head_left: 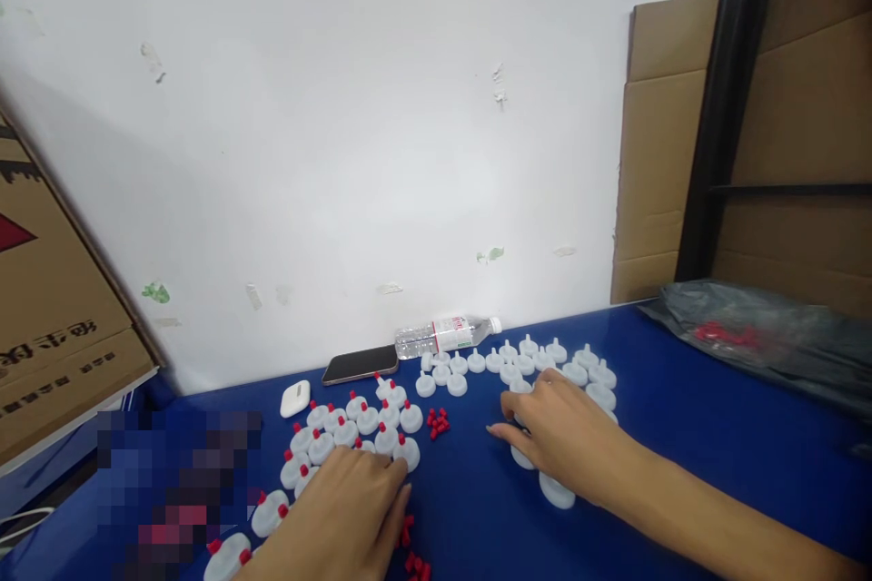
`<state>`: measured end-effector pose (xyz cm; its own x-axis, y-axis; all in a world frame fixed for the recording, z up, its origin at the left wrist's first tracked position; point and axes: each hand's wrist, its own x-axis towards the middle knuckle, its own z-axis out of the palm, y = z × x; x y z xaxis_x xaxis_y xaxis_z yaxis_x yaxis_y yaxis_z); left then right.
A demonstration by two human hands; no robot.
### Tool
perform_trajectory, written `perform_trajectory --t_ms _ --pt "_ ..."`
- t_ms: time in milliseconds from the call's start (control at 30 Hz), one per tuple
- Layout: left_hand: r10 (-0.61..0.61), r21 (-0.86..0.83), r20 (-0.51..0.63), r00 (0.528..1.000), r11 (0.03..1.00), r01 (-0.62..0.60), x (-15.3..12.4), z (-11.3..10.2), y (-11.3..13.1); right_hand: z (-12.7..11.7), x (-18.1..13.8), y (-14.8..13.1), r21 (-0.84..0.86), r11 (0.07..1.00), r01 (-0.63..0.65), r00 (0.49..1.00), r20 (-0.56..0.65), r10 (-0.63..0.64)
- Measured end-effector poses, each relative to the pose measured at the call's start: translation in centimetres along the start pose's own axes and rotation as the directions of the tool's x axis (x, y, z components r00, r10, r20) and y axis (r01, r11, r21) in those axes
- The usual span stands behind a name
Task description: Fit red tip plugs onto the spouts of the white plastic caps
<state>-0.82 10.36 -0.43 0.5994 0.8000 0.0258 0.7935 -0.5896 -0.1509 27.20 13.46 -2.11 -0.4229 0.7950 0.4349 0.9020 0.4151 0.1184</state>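
My left hand (347, 508) is low over a group of white round caps with red tips (368, 420). Its fingers curl downward with the thumb drawn in close, and whatever they hold is hidden beneath the hand. Several small red tips (417, 567) lie just right of it, partly covered. My right hand (565, 427) reaches over white nozzle caps without red tips (599, 397), its thumb and forefinger apart with nothing seen between them. One white cap (557, 490) sits just below that hand. A small pile of red tips (438, 422) lies between both hands.
Along the wall lie a phone (360, 366), a white earbud case (295, 398) and a clear plastic bottle (446, 336) on its side. A grey plastic bag (763, 327) with red pieces rests at right. Cardboard boxes (61, 318) flank the blue table (470, 508).
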Motion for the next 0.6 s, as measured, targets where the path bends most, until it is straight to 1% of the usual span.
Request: perform_trajectory --t_ms 67,167,333,467,600 --pt "0.004 0.033 0.039 0.999 0.999 -0.005 0.02 0.34 0.05 -0.1 0.03 -0.05 0.024 1.0 0.005 1.0 -0.001 -0.005" --pt "0.024 0.059 0.053 0.998 0.998 -0.027 0.15 0.5 0.16 -0.09 0.09 -0.07 0.078 0.997 0.025 1.0 0.001 -0.025" --pt "0.007 0.049 0.041 0.999 0.999 -0.009 0.35 0.34 0.27 0.15 0.15 0.05 0.161 0.985 0.066 0.998 0.006 -0.068" --pt "0.006 0.061 0.036 0.999 0.998 -0.008 0.39 0.5 0.27 0.17 0.24 0.13 0.186 0.98 0.076 0.996 0.02 -0.082" --pt "0.018 0.074 0.006 1.0 0.997 -0.019 0.39 0.79 0.24 0.28 0.15 0.17 0.194 0.977 0.087 0.995 0.034 -0.096"
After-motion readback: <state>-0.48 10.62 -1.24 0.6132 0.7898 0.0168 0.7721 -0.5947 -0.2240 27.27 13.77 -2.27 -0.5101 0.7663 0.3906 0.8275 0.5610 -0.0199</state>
